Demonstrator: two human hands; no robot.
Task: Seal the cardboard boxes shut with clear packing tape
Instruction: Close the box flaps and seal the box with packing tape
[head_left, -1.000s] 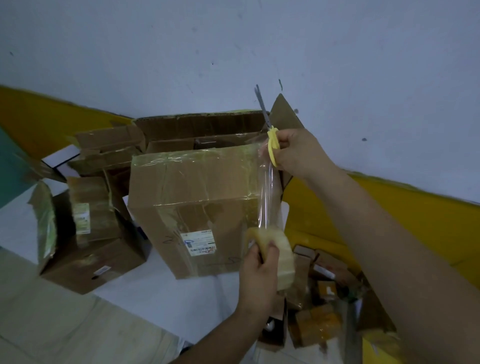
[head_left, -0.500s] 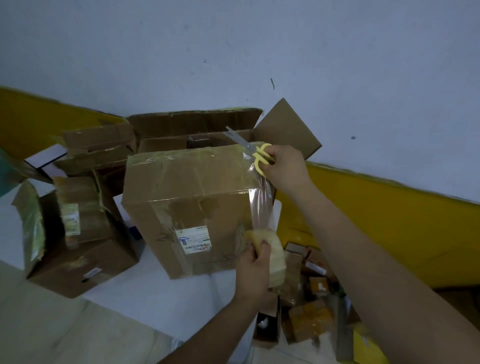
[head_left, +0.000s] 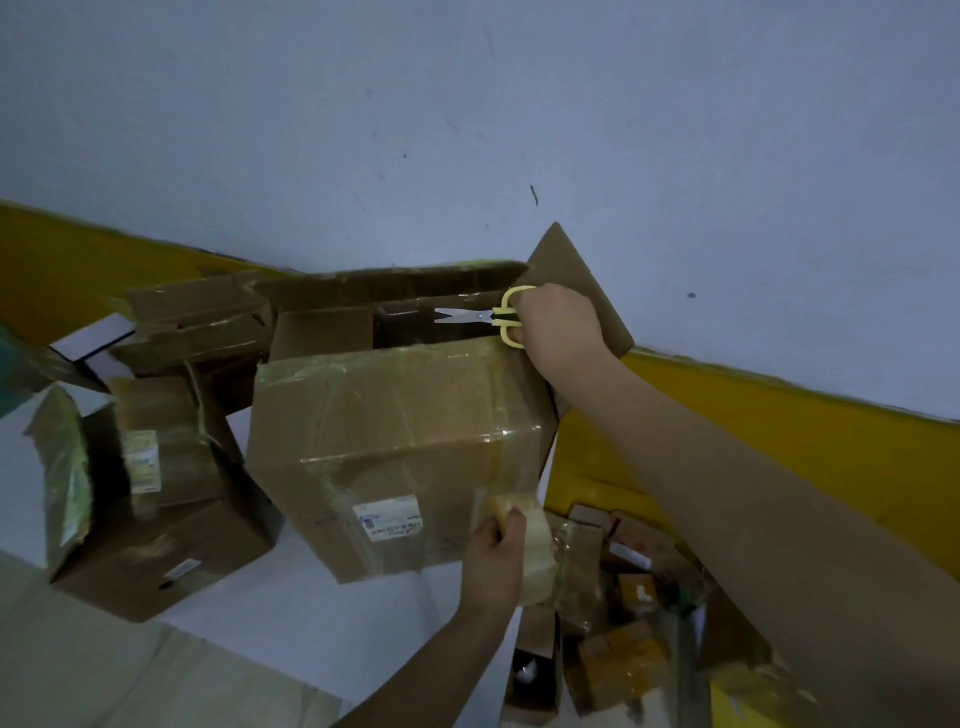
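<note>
While the big cardboard box (head_left: 395, 447) sits in the middle of the white surface (head_left: 291, 613), already wrapped in shiny clear tape along its top and front, the person's left hand (head_left: 496, 564) grips one roll of clear packing tape (head_left: 530, 551) right at the box's lower front corner, fingers curled round the roll. A strip of tape runs up from the roll along that corner edge. The right hand (head_left: 561, 330) is up at the box's top back corner, fingers curled through the yellow handles of one pair of scissors (head_left: 483, 316), blades pointing left and slightly parted.

Box count: one taped box in the middle, one open box (head_left: 363, 306) right behind it with a flap (head_left: 576, 280) sticking up, another open box (head_left: 197, 322) to the left of that, and one more taped-up box (head_left: 156, 514) tipped over on the left. So four bigger ones. Down on the right, past the surface's edge, there's a pile of small boxes (head_left: 613, 597), too jumbled to count properly.

Room-wise: pale blue-grey wall (head_left: 467, 130) on top with a yellow band (head_left: 779, 431) below it, and light wood-look floor (head_left: 104, 675) at the bottom left.
</note>
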